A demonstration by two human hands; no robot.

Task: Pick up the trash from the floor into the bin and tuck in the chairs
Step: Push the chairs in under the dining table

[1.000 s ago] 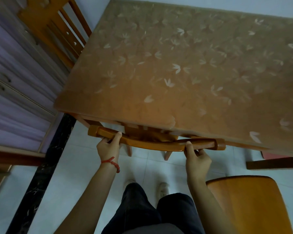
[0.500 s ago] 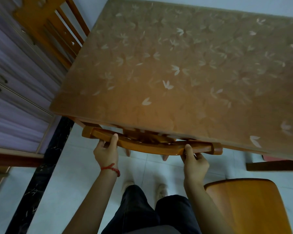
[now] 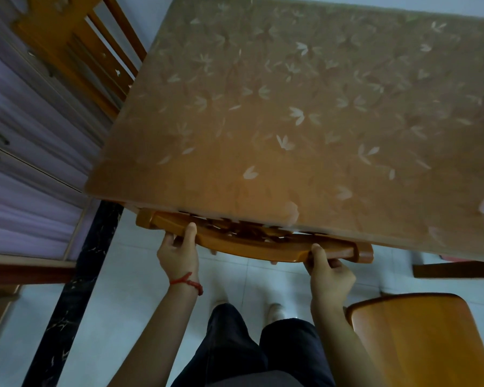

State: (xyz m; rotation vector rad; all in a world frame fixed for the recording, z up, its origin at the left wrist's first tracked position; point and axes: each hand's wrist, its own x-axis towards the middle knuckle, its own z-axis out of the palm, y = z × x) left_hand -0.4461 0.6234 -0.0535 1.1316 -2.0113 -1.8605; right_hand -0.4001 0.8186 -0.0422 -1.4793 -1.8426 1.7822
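Head view: chair at the near edge of the surface, both hands on its top rail.

Your left hand and right hand each grip the rail, thumbs on top. Judge it rigid, fairly heavy, with a smooth finish; hold near the rail ends. Seat and legs are hidden under the surface; a second seat is cut off at right; no trash or bin is visible.

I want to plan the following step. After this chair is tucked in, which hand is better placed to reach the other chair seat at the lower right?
Probably the right hand: it grips the chair's top rail directly above that seat. The left hand holds the far end.
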